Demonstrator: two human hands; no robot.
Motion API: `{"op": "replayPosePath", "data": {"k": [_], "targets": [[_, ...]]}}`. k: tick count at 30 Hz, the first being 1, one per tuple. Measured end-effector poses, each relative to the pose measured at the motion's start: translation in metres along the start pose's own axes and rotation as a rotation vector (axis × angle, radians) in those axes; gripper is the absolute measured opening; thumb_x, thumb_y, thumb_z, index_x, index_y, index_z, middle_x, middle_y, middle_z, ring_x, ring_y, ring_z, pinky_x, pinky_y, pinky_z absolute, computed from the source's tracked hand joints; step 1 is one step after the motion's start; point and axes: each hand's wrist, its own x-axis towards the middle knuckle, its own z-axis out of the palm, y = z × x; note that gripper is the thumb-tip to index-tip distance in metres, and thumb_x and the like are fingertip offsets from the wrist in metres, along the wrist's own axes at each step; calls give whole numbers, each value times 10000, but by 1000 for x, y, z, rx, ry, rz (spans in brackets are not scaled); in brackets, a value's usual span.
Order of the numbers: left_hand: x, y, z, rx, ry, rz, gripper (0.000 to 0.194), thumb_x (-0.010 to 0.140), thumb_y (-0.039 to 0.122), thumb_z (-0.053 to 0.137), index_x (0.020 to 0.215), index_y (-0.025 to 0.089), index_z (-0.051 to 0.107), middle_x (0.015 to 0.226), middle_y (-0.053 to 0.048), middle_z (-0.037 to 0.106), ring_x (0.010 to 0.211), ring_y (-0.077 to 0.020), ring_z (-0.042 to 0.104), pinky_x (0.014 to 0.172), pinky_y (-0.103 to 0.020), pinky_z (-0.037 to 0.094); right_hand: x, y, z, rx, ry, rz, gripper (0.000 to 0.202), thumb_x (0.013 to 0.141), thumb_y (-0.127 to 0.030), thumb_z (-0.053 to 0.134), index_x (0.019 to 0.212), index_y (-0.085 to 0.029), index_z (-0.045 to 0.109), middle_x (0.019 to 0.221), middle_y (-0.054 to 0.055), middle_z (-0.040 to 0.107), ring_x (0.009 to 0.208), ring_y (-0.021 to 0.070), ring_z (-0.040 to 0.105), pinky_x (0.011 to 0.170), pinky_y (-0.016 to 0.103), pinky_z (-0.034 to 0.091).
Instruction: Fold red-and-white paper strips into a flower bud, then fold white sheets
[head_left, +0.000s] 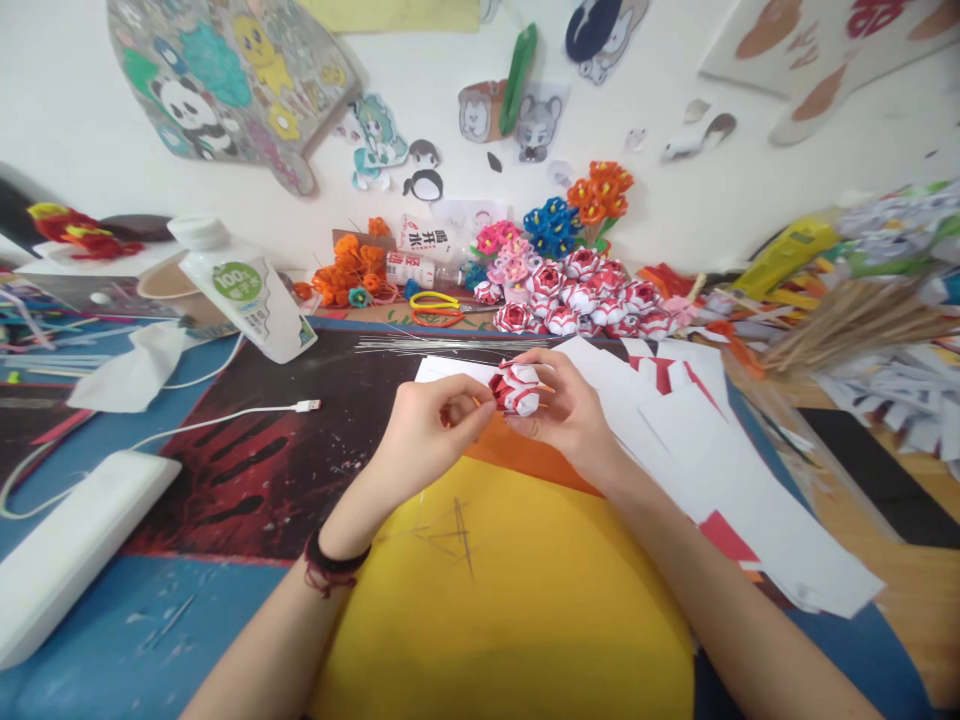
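A small red and white paper flower (519,390) is held up over the yellow sheet (517,580). My right hand (562,405) is closed round the flower from its right side, thumb below and fingers above. At the flower's left edge my left hand (442,420) has its thumb and forefinger pinched together; what lies between those fingertips, if anything, is too small to make out. Beyond both hands, finished red and white flowers (581,295) are heaped near the wall.
White paper strips (720,470) lie at the right, near a black phone (877,470). Yellow-handled scissors (435,308) and thin wires (420,346) lie behind my hands. A white bottle (247,290) and a white power strip (82,550) are at the left.
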Motion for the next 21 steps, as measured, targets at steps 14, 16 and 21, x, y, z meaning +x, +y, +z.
{"op": "replayPosePath", "data": {"k": [14,16,21], "targets": [[-4,-6,8,277,236,160,100,821,123,602,747,150,664,551,57,576,494,-48,496,549,-173,372,-2,1,3,-30,-40,-36,522,782,-316,838,1235,-321,579,1269,44,600,1010,207,682,898,389,581],[-3,-3,6,175,202,93,101,838,155,613,763,153,681,553,48,590,497,-58,508,542,-180,382,-2,0,2,-21,-34,-32,523,792,-329,830,1243,-323,567,1261,48,600,996,207,686,872,382,589],[1,2,-1,-220,55,-103,145,866,282,672,864,141,706,586,20,633,513,-80,561,489,-178,385,-2,-3,5,39,-63,-47,492,854,-335,775,1280,-331,529,1255,54,610,897,176,687,810,366,607]]}}
